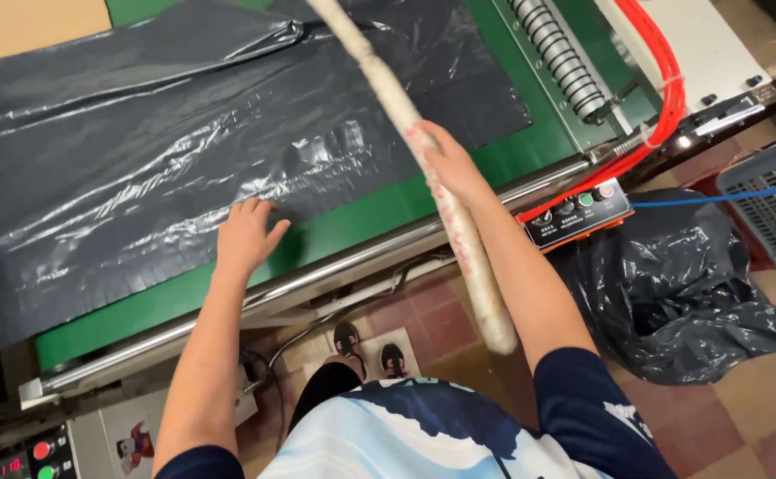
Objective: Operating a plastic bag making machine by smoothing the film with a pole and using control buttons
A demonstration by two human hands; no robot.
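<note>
On green bench (pixel 352 232), near its steel front rail (pixel 317 279): left hand (pixel 248 236) flat, fingers spread, palm down on edge of black plastic sheeting (pixel 140 168), clasping nothing. Above same rail, toward its right end: right hand (pixel 450 164) wrapped around long cloth-bound stick (pixel 423 160), lying slantwise over sheeting, lower end hanging past rail toward tiled floor (pixel 760 417), upper end out of view beyond bench's far side. Right of rail's end: control box (pixel 579 213) with coloured buttons, red hose bundle (pixel 663 80), roller row (pixel 561 58) beyond. Below rail, farther right: crumpled black bag (pixel 681 302) and grey crate (pixel 774 204).

Risks, as judged: glossy sheeting likely to slide or bunch under left palm if pressed unevenly, spoiling flat lay. Stick gripped at one spot only, so free ends liable to swing, catching hose bundle or knocking buttons beside rail. Loose wrinkles near roller row perhaps drawn in. Feet (pixel 370 350) close under rail, prone to a dropped stick.
</note>
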